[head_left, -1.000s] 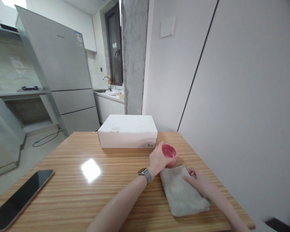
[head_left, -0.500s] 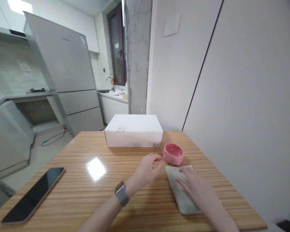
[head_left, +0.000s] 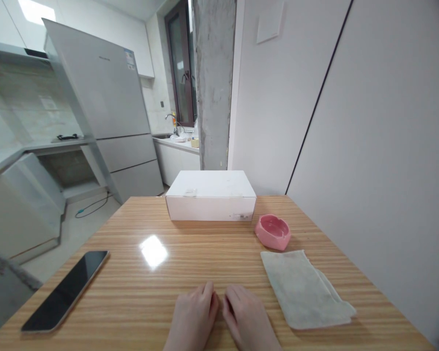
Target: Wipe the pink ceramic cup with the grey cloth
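My left hand [head_left: 195, 312] rests on the wood-grain table [head_left: 131, 292] near its front edge, fingers curled in and nothing showing in them. Close beside it, my right hand [head_left: 247, 314] lies in the same loosely closed way, a narrow gap between the two. A folded grey-green cloth [head_left: 302, 290] lies flat to the right of my right hand, apart from it. Just beyond the cloth sits a pink ashtray [head_left: 273, 232] with a notched rim.
At the table's far edge stands a white closed box [head_left: 210, 207]. A dark-screened phone [head_left: 68, 292] lies at the left. A white wall [head_left: 380, 146] runs along the right side. Behind are a fridge [head_left: 98, 97] and a sink counter [head_left: 179, 151].
My right hand has left the cloth, and my left hand has drawn back from beside the ashtray. Both now rest together, curled, at the front of the table.
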{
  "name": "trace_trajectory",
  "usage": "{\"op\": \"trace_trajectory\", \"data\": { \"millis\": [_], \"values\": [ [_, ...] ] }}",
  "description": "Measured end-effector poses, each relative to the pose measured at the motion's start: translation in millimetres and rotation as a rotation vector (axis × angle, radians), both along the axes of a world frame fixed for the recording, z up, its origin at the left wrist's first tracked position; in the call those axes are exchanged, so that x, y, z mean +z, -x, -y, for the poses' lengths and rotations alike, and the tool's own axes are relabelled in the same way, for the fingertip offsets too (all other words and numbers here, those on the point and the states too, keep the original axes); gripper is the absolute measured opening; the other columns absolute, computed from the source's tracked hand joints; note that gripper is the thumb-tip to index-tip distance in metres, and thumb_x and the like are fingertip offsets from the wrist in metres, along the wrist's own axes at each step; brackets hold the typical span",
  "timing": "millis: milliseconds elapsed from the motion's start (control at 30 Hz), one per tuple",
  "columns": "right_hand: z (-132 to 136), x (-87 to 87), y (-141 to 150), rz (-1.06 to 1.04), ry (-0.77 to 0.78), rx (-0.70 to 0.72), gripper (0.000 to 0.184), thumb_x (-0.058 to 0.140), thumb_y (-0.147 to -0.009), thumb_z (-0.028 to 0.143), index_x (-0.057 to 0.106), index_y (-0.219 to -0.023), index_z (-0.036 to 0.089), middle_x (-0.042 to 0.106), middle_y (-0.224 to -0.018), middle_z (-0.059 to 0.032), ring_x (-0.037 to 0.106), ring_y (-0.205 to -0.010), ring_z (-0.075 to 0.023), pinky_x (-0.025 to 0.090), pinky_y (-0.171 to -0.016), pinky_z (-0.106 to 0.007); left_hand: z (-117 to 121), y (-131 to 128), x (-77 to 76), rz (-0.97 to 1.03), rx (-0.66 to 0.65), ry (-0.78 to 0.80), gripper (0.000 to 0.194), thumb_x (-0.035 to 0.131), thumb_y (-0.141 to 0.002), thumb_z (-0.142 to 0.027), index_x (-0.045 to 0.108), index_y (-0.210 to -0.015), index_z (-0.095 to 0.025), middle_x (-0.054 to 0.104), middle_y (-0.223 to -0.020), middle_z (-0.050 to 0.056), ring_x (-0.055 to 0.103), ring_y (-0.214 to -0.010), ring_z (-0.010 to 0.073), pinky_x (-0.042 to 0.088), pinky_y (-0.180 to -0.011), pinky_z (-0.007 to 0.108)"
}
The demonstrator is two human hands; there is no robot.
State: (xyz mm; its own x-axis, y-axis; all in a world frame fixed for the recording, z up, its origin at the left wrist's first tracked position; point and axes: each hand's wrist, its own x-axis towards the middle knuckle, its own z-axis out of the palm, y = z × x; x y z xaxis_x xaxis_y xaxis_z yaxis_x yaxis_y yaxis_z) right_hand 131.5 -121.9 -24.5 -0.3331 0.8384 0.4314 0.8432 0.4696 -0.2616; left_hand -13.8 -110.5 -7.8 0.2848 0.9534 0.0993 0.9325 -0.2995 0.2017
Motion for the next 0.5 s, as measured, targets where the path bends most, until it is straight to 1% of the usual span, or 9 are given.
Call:
{"op": "trace_trajectory", "data": {
  "millis": [200, 300, 500],
  "values": [
    [0.4, -1.3, -1.9, -0.045, 0.014, -0.003, 0.018, 0.044, -0.084, 0.009, 0.042, -0.072, 0.023, 0.058, -0.069, 0.0006, 0.058, -0.062, -0.0168, 0.038, -0.056, -0.026, 1.1, 0.6, -4.6, 0.037, 0.016, -0.064, 0.021, 0.041, -0.086, -0.012, 0.057, -0.075, -0.021, 0.069, -0.071, 0.001, 0.068, -0.065, 0.0185, 0.038, -0.054, 0.025],
    [-0.2, -2.5, -1.7, -0.051, 0.013, 0.004, 0.018, 0.044, -0.084, 0.009, 0.042, -0.072, 0.023, 0.057, -0.069, 0.0007, 0.057, -0.062, -0.0164, 0.037, -0.056, -0.025, 2.1, 2.1, -5.0, 0.041, 0.028, -0.061, 0.021, 0.041, -0.086, -0.012, 0.056, -0.075, -0.022, 0.069, -0.071, 0.000, 0.067, -0.065, 0.0178, 0.038, -0.054, 0.025],
    [0.5, -2.9, -2.4, -0.051, 0.018, -0.002, 0.018, 0.044, -0.083, 0.009, 0.043, -0.072, 0.023, 0.057, -0.069, 0.0007, 0.057, -0.062, -0.0165, 0.037, -0.056, -0.026, 2.2, 3.3, -3.9, 0.071, 0.011, -0.047, 0.020, 0.041, -0.087, -0.014, 0.056, -0.076, -0.022, 0.070, -0.072, 0.000, 0.067, -0.066, 0.0177, 0.038, -0.055, 0.025]
  ]
}}
